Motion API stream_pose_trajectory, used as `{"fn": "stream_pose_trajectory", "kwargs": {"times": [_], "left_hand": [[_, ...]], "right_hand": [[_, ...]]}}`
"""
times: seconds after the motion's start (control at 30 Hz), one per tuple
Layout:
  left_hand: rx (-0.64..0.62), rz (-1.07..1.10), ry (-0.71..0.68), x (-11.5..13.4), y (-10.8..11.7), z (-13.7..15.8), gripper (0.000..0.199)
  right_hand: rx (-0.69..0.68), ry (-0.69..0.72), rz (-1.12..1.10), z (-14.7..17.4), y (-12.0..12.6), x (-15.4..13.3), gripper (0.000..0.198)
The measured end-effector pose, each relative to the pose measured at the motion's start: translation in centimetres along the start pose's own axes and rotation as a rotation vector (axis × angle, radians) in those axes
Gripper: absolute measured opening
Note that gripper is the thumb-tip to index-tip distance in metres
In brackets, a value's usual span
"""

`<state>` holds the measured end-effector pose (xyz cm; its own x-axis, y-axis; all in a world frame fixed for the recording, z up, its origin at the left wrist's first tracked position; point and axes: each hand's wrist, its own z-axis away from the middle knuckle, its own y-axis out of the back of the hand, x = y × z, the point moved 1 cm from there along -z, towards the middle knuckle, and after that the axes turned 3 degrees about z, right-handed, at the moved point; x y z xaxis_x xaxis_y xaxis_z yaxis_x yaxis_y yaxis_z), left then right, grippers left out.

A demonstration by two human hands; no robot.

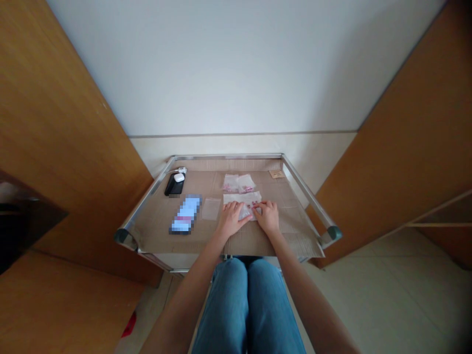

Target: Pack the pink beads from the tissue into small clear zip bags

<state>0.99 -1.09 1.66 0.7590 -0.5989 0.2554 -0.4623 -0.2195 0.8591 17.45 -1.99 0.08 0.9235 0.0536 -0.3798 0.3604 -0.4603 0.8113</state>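
Note:
A white sheet (232,197) lies on the cardboard-covered table under both my hands, with small dark red pieces (255,202) scattered on its right part. My left hand (231,217) rests at the sheet's left side, its fingers and thumb closed about a small clear plastic bag (244,211). From the right, my right hand (269,216) reaches in beside the bag and the red pieces, thumb and fingers drawn together. What lies between those fingertips is too small to tell. Just beyond the sheet are two clear bags (231,182) with pinkish-red pieces inside.
Left of my hands lie a flat clear bag (211,209) and a phone (186,214) with a lit screen. Farther back are a black object (174,187), a white case (179,177) and a white cable (181,170). A brown packet (276,174) lies back right. Metal rails (308,194) edge the table.

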Motion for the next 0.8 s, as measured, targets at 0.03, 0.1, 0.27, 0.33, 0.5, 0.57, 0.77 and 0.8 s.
{"fn": "stream_pose_trajectory", "kwargs": {"times": [0.03,0.1,0.27,0.33,0.5,0.57,0.77,0.8], "left_hand": [[-0.001,0.000,0.000,-0.02,0.00,0.00,0.045],[-0.001,0.002,0.002,-0.05,-0.01,0.00,0.045],[0.005,0.013,0.006,-0.06,-0.08,-0.01,0.045],[0.005,0.012,0.007,-0.07,-0.10,-0.02,0.045],[0.002,0.010,-0.001,-0.12,-0.18,-0.02,0.045],[0.004,0.012,-0.002,-0.13,-0.21,-0.01,0.044],[0.002,0.010,0.000,-0.12,-0.23,0.02,0.044],[0.002,0.011,0.002,-0.13,-0.22,0.02,0.044]], "right_hand": [[0.001,-0.002,0.002,-0.01,-0.03,0.01,0.018],[0.003,-0.003,0.011,-0.01,-0.08,0.02,0.019],[0.007,0.017,0.023,0.02,-0.20,0.03,0.017],[0.005,0.017,0.025,0.02,-0.20,0.01,0.017],[-0.006,0.015,0.041,0.03,-0.07,-0.21,0.019],[-0.009,0.021,0.045,0.05,-0.03,-0.31,0.018],[0.008,0.026,0.031,0.04,-0.02,-0.30,0.017],[0.013,0.029,0.014,0.02,-0.03,-0.24,0.017]]}}
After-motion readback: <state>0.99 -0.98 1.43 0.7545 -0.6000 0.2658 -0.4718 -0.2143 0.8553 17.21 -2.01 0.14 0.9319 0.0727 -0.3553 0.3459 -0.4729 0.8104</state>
